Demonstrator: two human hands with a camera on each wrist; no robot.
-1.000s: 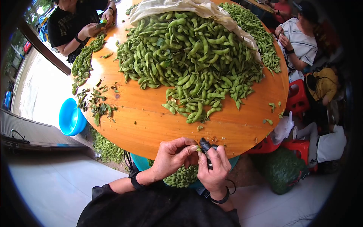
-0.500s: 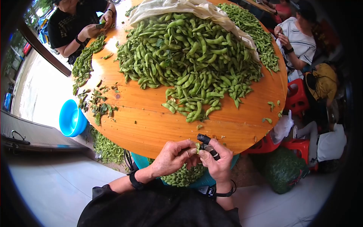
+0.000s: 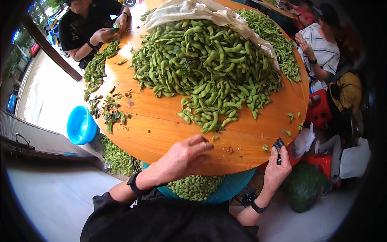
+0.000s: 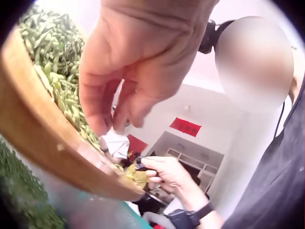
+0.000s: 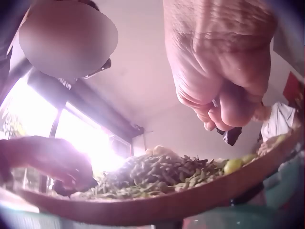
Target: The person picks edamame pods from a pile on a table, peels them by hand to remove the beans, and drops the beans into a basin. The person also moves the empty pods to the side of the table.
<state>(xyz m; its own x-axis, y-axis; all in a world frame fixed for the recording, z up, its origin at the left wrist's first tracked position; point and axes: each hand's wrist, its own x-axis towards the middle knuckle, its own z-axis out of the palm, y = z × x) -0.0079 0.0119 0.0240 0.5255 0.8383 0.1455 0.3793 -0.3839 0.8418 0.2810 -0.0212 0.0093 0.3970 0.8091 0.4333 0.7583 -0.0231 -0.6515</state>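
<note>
My left hand [image 3: 183,159] is over the front edge of the table, its fingers loosely bent and nothing seen between them. Ahead of it lies a big heap of green soybean pods [image 3: 209,64]. Out to the right, at the table's edge, is my right hand [image 3: 278,167], with black wrapping on its fingers [image 3: 279,143]; no pod shows in it. Just left of those fingertips, a small green pod piece [image 3: 265,148] lies on the wooden table [image 3: 161,121]. Below the left forearm, shelled beans [image 3: 195,187] fill part of a teal basin [image 3: 231,186].
A pale cloth [image 3: 193,9] covers the heap's back. Leaf scraps [image 3: 113,111] lie at the table's left. A blue basin [image 3: 82,126] and more pods [image 3: 117,155] are on the floor. Other people sit around; red stools [image 3: 318,107] and a filled green bag [image 3: 304,187] stand at right.
Both hands were together pinching a pod above the basin; they have parted. The right went right, where a pod piece now lies on the table. The left moved slightly forward over the table.
</note>
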